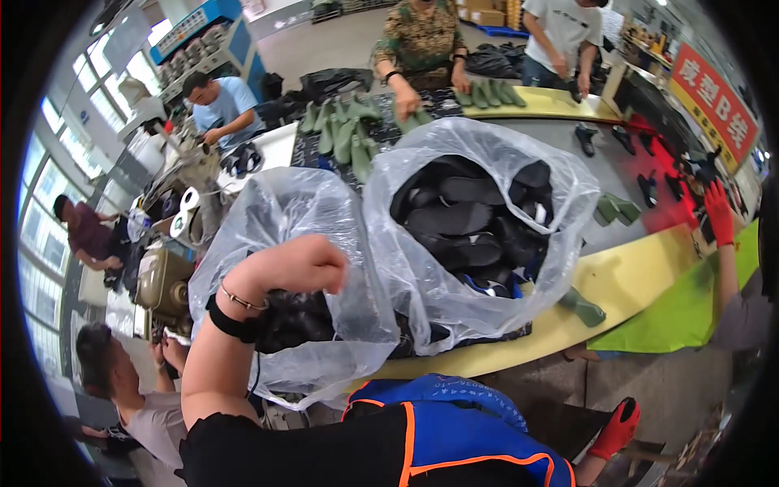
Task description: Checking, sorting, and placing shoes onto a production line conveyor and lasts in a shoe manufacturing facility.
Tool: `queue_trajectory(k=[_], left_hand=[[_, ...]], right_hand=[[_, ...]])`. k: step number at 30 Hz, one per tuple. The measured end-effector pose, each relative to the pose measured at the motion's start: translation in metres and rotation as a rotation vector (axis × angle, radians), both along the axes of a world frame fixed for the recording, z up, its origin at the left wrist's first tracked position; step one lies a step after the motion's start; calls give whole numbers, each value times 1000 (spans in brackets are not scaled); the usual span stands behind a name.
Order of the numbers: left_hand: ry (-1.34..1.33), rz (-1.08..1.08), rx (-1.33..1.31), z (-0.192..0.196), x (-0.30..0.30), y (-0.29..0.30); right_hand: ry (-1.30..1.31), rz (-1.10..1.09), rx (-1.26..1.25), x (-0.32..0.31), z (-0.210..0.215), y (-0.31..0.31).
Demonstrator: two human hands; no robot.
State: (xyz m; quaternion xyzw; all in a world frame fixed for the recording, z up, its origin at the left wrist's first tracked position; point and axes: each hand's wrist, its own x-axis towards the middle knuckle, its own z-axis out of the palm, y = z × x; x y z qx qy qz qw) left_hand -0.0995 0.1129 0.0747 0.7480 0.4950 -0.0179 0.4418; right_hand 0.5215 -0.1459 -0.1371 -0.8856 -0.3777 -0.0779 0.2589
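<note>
My bare left hand (302, 265), with a bracelet and black band at the wrist, is raised over a clear plastic bag (280, 203). Its fingers are curled under, and whatever they may hold is hidden. Black items (296, 318) lie in that bag. To its right stands a second clear bag (406, 268), its mouth wide, full of black shoe uppers (449, 219). My right hand (617, 430), in a red glove with black patches, hangs low at the right, beside my blue apron (471, 434). It is away from the bags, and its finger pose is unclear.
Green shoe lasts (345, 134) stand beyond the bags; another last (583, 308) lies on the yellow table edge (633, 284). Black shoes (584, 140) sit on the grey belt (560, 158). Co-workers are across, at left and at right, one wearing a red glove (719, 213).
</note>
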Motion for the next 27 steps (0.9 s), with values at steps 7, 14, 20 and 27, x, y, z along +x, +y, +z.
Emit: queue_trajectory(k=[7,14,20,27], left_hand=[[334,655,887,-95,-147,-22],[928,673,588,-29,-119,-6],[615,897,1370,28,-17,-47],[411,596,807,-96,-60,-23]], right_hand=[[-47,310,29,-46,12,103],[-123,414,158,-74,22,123],[-95,380,14,-99,28,102],[-60,470,3,-102,21,105]])
